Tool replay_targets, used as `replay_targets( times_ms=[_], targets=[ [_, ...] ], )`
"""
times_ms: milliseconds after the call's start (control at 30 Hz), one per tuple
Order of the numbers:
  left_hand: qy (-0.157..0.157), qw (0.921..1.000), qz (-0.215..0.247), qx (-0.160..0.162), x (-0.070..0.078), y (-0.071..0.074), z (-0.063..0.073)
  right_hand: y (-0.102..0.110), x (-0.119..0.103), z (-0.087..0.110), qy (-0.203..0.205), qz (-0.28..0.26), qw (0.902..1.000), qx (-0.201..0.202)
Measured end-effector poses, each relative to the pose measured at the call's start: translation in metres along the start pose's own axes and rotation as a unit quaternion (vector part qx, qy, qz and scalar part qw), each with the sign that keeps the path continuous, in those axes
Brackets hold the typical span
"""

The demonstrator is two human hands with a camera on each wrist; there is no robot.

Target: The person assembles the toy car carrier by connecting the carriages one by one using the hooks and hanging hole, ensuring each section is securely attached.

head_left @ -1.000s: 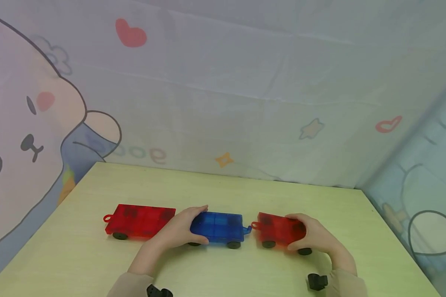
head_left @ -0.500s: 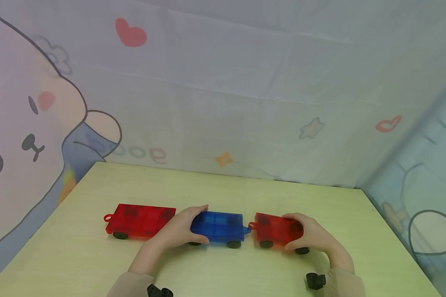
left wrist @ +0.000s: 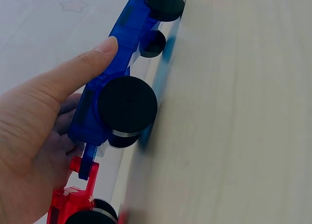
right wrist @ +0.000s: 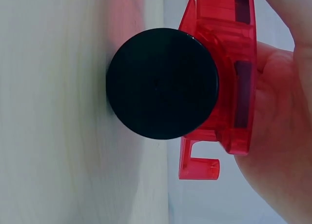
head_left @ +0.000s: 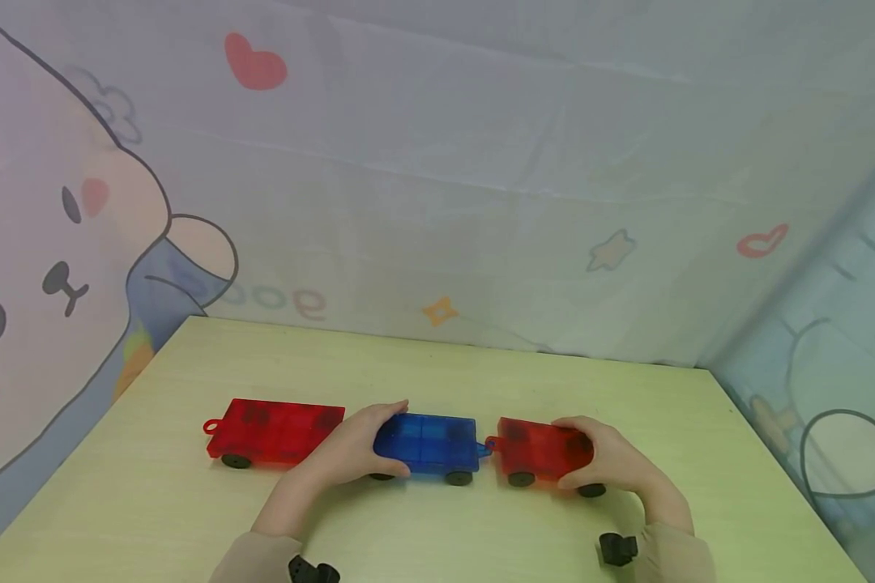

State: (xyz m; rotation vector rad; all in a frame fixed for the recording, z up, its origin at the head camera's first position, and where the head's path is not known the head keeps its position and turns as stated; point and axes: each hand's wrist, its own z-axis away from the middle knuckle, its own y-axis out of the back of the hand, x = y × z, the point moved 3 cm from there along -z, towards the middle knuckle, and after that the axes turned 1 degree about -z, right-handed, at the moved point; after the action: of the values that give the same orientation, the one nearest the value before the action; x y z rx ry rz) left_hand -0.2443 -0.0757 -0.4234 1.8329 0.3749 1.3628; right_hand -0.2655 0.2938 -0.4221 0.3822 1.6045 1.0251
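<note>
On the table, my left hand grips the left end of a blue see-through toy train car, thumb along its near side. My right hand holds the right end of a shorter-looking red train car. The red car's ring overlaps the blue car's hook; whether they are linked is hard to tell. Left of my left hand stands another red train car, partly hidden by that hand. In the left wrist view its red coupling meets the blue car's end piece. A free red hook shows in the right wrist view.
The pale wooden table runs back to a printed cloth backdrop. Another cloth borders its right side. A black wrist camera sits at my right sleeve, and a second black camera at the left.
My right hand has slid its red car slightly left, so its ring now overlaps the blue car's hook. The left hand and the other cars have stayed in place.
</note>
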Motion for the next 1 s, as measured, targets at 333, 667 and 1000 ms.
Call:
replay_targets(
  times_ms=[333, 667, 1000],
  targets=[
    [0.002, 1.0000, 0.003, -0.001, 0.0004, -0.0002, 0.0003, -0.0003, 0.0000, -0.0002, -0.007, -0.005, 1.0000, -0.001],
    [-0.003, 1.0000, 0.000, -0.001, -0.0011, -0.0012, 0.0000, -0.0006, -0.0005, -0.0011, -0.004, 0.010, 0.9999, -0.006],
    [-0.001, 1.0000, -0.001, 0.001, -0.0022, -0.0008, 0.0000, -0.0003, -0.0029, -0.0012, -0.008, 0.013, 0.9999, -0.009]
  ],
)
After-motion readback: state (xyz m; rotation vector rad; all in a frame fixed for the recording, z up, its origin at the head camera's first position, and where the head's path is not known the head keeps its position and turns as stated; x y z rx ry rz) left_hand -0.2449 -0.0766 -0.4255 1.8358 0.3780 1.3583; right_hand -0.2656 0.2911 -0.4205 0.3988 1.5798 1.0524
